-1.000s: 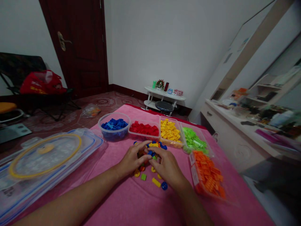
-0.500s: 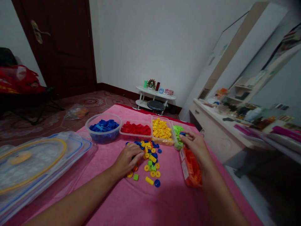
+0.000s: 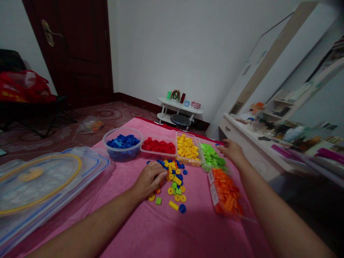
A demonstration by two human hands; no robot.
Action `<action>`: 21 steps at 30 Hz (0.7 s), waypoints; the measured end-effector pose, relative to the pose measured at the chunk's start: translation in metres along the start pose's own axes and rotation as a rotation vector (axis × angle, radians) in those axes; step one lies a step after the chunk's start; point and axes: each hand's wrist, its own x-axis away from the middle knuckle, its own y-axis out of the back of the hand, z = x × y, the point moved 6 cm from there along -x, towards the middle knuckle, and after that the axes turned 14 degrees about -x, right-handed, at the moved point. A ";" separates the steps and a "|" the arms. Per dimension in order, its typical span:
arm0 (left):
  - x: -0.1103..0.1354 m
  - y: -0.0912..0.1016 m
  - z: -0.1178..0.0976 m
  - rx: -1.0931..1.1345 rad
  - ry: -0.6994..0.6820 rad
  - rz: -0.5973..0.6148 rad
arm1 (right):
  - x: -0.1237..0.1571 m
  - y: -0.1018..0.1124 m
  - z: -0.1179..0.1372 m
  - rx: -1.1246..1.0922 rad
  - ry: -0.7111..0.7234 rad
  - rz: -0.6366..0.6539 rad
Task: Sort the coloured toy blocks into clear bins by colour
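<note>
Yr left hand (image 3: 148, 180) curled on loose brick pile (image 3: 177, 180), grip unclear; right hand (image 3: 232, 150) hung open by green-brick tub (image 3: 205, 167). Bricks looked light, hard, slick: pinch sides.

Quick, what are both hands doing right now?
Left hand: fingers curled on the loose brick pile; grip cannot be told.
Right hand: open, nothing seen in it, by the green brick tub.

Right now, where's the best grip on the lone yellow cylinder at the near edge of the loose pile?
Pinch the yellow cylinder across its long sides, coming straight down. It lies flat on the pink cloth, clear of the pile; the blue round piece sits close off its right end, so end-to-end looks crowded. The left hand is nearest.
</note>
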 end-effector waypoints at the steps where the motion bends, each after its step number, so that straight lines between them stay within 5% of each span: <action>1: 0.000 0.002 0.000 0.018 0.009 -0.022 | 0.004 -0.002 0.007 0.026 0.019 -0.001; 4: 0.000 0.006 0.003 0.064 0.053 -0.096 | 0.031 -0.021 0.040 0.045 0.147 0.114; 8: 0.001 0.005 0.010 0.043 0.096 -0.141 | 0.101 -0.074 0.080 -0.024 0.236 0.581; 10: 0.002 0.004 0.013 0.021 0.116 -0.153 | 0.135 -0.094 0.091 -0.013 0.281 0.706; 15: 0.003 0.008 0.017 -0.006 0.155 -0.203 | 0.179 -0.119 0.095 0.072 0.374 0.709; 21: 0.003 0.006 0.016 -0.073 0.090 -0.136 | 0.184 -0.132 0.080 0.179 0.318 0.691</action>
